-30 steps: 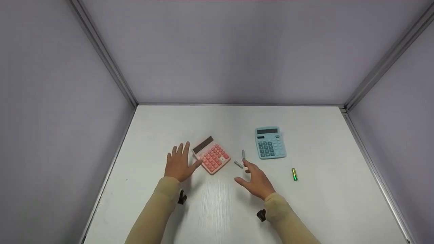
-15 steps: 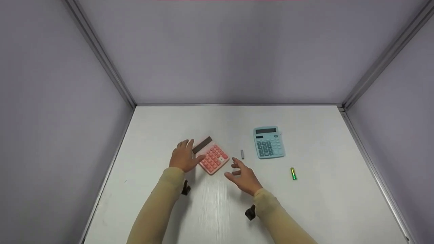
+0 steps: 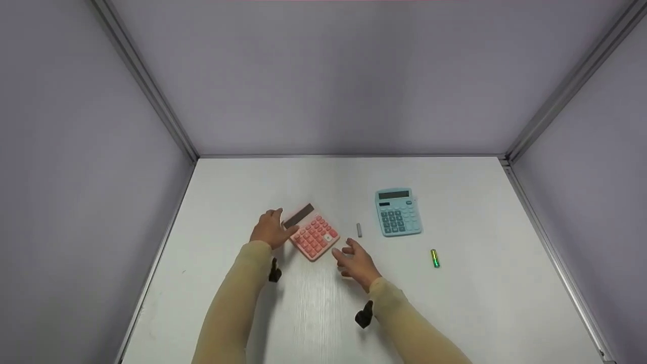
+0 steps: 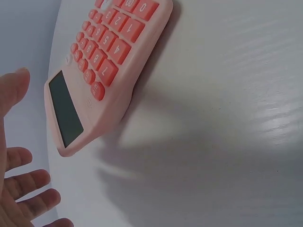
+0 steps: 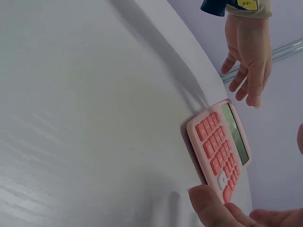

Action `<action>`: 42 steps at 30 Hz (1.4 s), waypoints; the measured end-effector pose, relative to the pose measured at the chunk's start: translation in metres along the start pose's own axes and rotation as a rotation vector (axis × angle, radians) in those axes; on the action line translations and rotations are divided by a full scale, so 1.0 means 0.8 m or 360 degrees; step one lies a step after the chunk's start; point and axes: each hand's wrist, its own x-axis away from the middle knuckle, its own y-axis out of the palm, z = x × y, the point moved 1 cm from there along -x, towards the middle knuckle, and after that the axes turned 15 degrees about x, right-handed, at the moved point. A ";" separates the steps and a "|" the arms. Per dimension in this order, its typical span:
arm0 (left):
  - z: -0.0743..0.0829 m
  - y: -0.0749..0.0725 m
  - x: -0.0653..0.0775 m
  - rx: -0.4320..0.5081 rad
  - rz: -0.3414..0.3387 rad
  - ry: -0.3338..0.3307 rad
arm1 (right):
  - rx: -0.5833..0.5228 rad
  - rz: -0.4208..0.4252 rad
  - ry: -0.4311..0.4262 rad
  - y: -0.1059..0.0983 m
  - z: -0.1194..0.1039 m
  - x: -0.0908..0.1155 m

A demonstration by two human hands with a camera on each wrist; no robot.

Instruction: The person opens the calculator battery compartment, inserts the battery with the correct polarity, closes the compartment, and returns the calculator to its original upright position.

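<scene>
The pink calculator (image 3: 314, 237) lies face up and turned at an angle on the white table. My left hand (image 3: 268, 230) is at its upper left edge; in the left wrist view, its spread fingers (image 4: 28, 183) are apart from the calculator's body. Close to the lower right corner, my right hand (image 3: 360, 264) has its thumb and index finger apart, other fingers loosely bent. Nothing is visible between them, though part of the palm side is hidden. A small grey cylinder (image 3: 359, 230), like a battery, lies just beyond the right hand.
Farther back on the right lies a light blue calculator (image 3: 398, 212), face up. A green and gold battery (image 3: 435, 258) rests to the right of my right hand. Grey panels (image 3: 323, 76) enclose the white table (image 3: 222, 182) at the back and sides.
My right hand has moved left toward the pink calculator. A second grey cylinder, seen one second ago, is no longer visible. My left hand's fingers have drawn in beside the calculator.
</scene>
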 end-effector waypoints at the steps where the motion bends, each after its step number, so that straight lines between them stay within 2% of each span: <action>1: 0.000 0.001 -0.002 -0.0004 -0.0003 -0.0008 | -0.0038 -0.0003 0.0015 0.001 0.001 -0.002; 11: -0.001 0.003 -0.017 -0.0049 -0.0047 -0.0013 | -0.0279 -0.0124 0.0154 0.006 -0.008 -0.005; 19: 0.007 -0.002 -0.023 0.0014 -0.0108 -0.0023 | -0.0410 -0.0217 0.0220 0.011 -0.016 -0.006; 26: 0.013 0.003 -0.030 0.0038 -0.0160 -0.0021 | -0.0553 -0.0282 0.0253 0.018 -0.020 -0.009; 29: 0.018 0.004 -0.029 0.0041 -0.0166 -0.0022 | -0.0612 -0.0287 0.0254 0.020 -0.021 -0.012; 36: 0.026 0.001 -0.021 0.0104 -0.0224 -0.0115 | -0.0717 -0.0328 0.0278 0.025 -0.022 -0.015; 42: 0.028 0.004 -0.020 0.0181 -0.0261 -0.0108 | -0.0771 -0.0328 0.0264 0.026 -0.021 -0.022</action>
